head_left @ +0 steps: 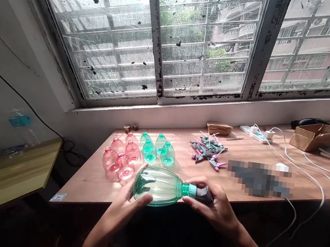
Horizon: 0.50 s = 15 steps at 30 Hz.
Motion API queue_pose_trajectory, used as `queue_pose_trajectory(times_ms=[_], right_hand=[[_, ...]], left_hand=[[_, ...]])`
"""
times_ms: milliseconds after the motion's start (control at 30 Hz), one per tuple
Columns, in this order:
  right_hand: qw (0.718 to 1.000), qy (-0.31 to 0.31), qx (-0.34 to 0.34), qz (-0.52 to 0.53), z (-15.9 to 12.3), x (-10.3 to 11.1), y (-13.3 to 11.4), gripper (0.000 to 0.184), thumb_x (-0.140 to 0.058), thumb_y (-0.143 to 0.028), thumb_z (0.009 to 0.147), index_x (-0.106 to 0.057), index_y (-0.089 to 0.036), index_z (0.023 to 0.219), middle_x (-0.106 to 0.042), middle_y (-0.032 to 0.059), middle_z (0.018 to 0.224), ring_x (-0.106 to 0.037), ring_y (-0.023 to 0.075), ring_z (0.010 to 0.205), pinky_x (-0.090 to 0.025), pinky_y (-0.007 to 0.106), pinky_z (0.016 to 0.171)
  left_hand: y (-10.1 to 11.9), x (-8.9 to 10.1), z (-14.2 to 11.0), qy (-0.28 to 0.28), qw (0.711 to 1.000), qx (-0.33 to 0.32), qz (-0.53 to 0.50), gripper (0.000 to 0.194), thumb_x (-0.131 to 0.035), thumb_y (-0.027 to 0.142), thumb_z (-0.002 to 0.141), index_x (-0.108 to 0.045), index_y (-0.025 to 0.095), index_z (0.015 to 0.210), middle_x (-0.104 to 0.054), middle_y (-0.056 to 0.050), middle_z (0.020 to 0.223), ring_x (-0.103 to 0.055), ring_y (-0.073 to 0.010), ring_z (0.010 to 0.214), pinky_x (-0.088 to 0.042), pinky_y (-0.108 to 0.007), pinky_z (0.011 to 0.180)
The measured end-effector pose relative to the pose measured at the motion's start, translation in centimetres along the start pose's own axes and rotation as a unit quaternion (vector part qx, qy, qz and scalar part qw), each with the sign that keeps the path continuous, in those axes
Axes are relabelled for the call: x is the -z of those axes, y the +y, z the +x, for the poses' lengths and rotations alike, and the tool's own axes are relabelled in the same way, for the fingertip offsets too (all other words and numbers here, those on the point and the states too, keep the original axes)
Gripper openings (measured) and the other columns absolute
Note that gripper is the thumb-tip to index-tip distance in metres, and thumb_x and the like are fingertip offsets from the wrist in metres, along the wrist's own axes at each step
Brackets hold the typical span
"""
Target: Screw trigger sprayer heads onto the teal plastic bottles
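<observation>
A clear green spray bottle (161, 186) lies sideways in front of me, held over the table's front edge. My left hand (130, 202) grips its base end, thumb on the near side. At the other end my right hand (213, 205) is closed around the dark spray head (204, 193), whose teal collar (192, 191) sits at the bottle's neck. My right fingers partly hide the spray head, and I cannot tell how tightly the collar is screwed on.
Several pink bottles (132, 150) and green bottles (167, 154) stand at the table's left. Behind my right hand lies a pile of spray heads (209, 147). Further right are a blurred dark patch (257, 180), white cables (313, 169), a power strip (256, 134) and a cardboard box (315, 137).
</observation>
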State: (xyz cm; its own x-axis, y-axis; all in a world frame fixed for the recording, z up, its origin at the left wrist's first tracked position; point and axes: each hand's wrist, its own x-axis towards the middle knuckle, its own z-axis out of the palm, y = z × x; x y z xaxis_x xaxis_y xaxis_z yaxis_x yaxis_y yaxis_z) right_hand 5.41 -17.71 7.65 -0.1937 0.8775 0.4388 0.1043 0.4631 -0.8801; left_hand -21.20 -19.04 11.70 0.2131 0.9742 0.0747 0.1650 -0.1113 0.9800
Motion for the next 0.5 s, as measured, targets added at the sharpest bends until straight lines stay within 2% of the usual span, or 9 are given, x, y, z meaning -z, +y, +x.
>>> queue_pose_trajectory(times_ms=[67,133,200,267,333,400,467,500], right_hand=[[0.992,-0.037,-0.064,0.104,0.31,-0.07,-0.28,0.037,-0.077,-0.042,0.084,-0.064,-0.018,0.109,-0.075,0.0048,0.08,-0.071,0.0202,0.072,-0.057,0.031,0.069],[0.972,-0.065,-0.111,0.197,0.52,-0.18,-0.57,0.039,-0.075,-0.044,0.085,-0.06,-0.016,0.108,-0.074,0.0039,0.071,-0.073,0.0211,0.069,-0.058,0.034,0.07],[0.963,-0.064,-0.128,0.23,0.57,-0.31,-0.73,0.039,-0.076,-0.044,0.084,-0.059,-0.017,0.106,-0.074,0.0033,0.069,-0.073,0.0211,0.067,-0.058,0.035,0.07],[0.97,-0.052,-0.117,0.205,0.42,-0.41,-0.7,0.039,-0.077,-0.044,0.084,-0.06,-0.017,0.107,-0.074,0.003,0.071,-0.073,0.0204,0.068,-0.058,0.033,0.07],[0.989,-0.023,-0.073,0.124,0.11,-0.46,-0.47,0.037,-0.078,-0.043,0.083,-0.064,-0.018,0.107,-0.074,0.0036,0.077,-0.071,0.0197,0.07,-0.057,0.031,0.068],[1.0,0.005,-0.006,0.023,-0.21,-0.47,-0.18,0.034,-0.08,-0.041,0.081,-0.068,-0.018,0.104,-0.074,0.0048,0.082,-0.07,0.02,0.072,-0.055,0.03,0.066],[0.998,0.016,0.044,-0.042,-0.39,-0.48,0.02,0.032,-0.081,-0.04,0.08,-0.07,-0.019,0.102,-0.074,0.0054,0.085,-0.069,0.0205,0.074,-0.054,0.03,0.066],[0.998,0.015,0.047,-0.047,-0.38,-0.49,0.05,0.033,-0.081,-0.04,0.08,-0.07,-0.019,0.102,-0.074,0.0054,0.085,-0.069,0.0203,0.074,-0.054,0.03,0.066]], left_hand=[[0.26,-0.06,-0.12,0.007,0.999,-0.033,0.006,0.091,-0.077,0.047,0.082,-0.027,0.032,0.157,-0.033,-0.009,0.164,-0.03,-0.0379,0.149,-0.028,-0.054,0.122],[0.45,-0.19,-0.34,0.015,0.998,-0.067,0.014,0.099,-0.08,0.041,0.08,-0.019,0.036,0.159,-0.028,-0.008,0.166,-0.025,-0.037,0.152,-0.025,-0.054,0.123],[0.44,-0.29,-0.52,0.009,0.996,-0.087,0.019,0.102,-0.08,0.039,0.081,-0.014,0.039,0.159,-0.025,-0.008,0.167,-0.022,-0.0362,0.153,-0.022,-0.054,0.123],[0.22,-0.35,-0.5,-0.012,0.995,-0.102,0.01,0.104,-0.079,0.046,0.081,-0.011,0.04,0.159,-0.019,-0.007,0.169,-0.021,-0.0375,0.153,-0.022,-0.054,0.123],[-0.06,-0.45,-0.26,-0.013,0.993,-0.116,-0.007,0.101,-0.073,0.06,0.08,-0.015,0.036,0.159,-0.016,-0.008,0.169,-0.022,-0.0402,0.152,-0.023,-0.055,0.123],[-0.19,-0.61,0.06,0.014,0.993,-0.112,-0.019,0.091,-0.061,0.069,0.084,-0.027,0.029,0.158,-0.023,-0.01,0.167,-0.026,-0.0409,0.15,-0.024,-0.055,0.123],[-0.07,-0.77,0.27,0.04,0.995,-0.088,-0.023,0.08,-0.055,0.068,0.089,-0.037,0.025,0.154,-0.033,-0.011,0.163,-0.031,-0.04,0.148,-0.026,-0.052,0.122],[0.07,-0.81,0.28,0.042,0.996,-0.076,-0.027,0.077,-0.056,0.065,0.09,-0.039,0.025,0.153,-0.036,-0.011,0.162,-0.033,-0.0399,0.147,-0.028,-0.052,0.122]])
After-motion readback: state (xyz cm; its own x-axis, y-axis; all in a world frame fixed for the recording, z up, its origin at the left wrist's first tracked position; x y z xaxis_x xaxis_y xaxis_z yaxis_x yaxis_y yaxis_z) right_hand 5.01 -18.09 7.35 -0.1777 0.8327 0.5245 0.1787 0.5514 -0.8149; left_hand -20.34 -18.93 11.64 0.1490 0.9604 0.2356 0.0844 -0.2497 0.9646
